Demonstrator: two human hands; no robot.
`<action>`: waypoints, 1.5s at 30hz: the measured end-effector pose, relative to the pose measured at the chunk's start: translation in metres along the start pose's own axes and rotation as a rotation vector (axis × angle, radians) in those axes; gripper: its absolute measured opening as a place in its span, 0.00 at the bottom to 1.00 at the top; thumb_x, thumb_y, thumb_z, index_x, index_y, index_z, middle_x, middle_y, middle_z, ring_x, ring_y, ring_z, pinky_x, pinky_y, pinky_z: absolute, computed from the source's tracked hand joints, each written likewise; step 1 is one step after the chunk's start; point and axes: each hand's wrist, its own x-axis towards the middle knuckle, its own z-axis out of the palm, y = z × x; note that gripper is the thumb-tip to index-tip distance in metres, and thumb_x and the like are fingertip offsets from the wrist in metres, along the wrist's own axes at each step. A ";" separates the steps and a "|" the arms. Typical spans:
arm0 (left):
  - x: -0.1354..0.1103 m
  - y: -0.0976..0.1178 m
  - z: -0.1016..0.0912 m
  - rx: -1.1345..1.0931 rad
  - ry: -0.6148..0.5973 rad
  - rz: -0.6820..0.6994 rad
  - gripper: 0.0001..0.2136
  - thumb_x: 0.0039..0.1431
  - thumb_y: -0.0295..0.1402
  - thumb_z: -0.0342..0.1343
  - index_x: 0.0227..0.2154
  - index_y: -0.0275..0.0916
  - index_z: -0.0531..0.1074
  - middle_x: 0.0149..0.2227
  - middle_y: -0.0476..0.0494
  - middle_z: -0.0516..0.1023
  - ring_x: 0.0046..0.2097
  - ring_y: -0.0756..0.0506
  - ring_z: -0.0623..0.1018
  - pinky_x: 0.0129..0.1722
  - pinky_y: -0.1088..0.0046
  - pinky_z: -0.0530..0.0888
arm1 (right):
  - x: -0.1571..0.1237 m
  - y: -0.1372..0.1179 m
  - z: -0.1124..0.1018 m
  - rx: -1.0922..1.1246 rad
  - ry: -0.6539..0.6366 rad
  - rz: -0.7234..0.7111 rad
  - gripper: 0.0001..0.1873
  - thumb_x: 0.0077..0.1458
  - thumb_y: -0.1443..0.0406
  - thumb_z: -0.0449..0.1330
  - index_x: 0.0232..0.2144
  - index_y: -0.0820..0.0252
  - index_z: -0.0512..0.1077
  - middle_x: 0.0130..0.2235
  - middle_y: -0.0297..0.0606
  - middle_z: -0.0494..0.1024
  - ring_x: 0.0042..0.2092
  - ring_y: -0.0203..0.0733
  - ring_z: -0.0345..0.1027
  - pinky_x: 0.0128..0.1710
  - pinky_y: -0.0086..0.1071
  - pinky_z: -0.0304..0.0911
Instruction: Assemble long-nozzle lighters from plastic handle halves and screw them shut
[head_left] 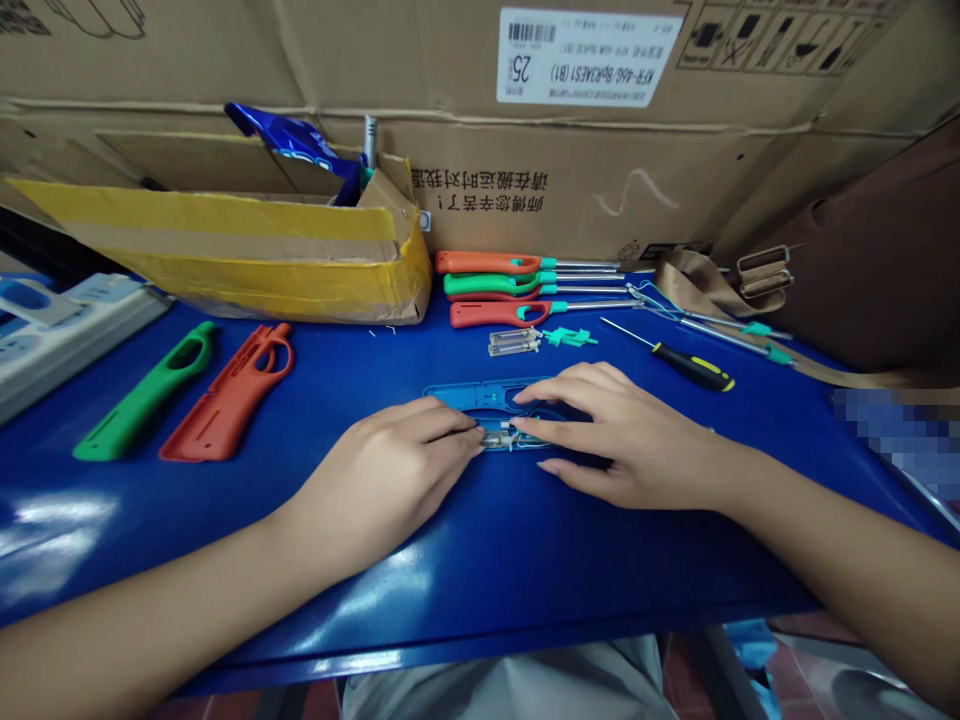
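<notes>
A high gloss is seen on the blue table top (517, 570). Smooth plastic is shown by the blue shell (450, 396), while a matt plastic finish is seen on the green shell (146, 395) and the orange shell (225, 400). Bright metal is seen in the screwdriver shaft (626, 335). Rough brown cardboard (600, 190) is backed by woven cloth strap (697, 285).

A lighter shell (465, 397) lies on the table (480, 570), between the left hand (379, 480) and the right hand (630, 435). Two more shells (184, 390) lie to the left. Lighters (495, 314) and a screwdriver (694, 366) lie behind, to the right. A box (247, 250) sits behind, to the left.
</notes>
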 end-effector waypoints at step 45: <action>0.007 -0.013 -0.005 -0.363 -0.037 -0.218 0.06 0.64 0.31 0.63 0.41 0.42 0.84 0.36 0.47 0.83 0.40 0.46 0.78 0.43 0.68 0.75 | 0.000 -0.007 -0.002 -0.107 -0.256 -0.078 0.26 0.69 0.56 0.54 0.67 0.49 0.64 0.75 0.51 0.46 0.72 0.58 0.48 0.67 0.65 0.47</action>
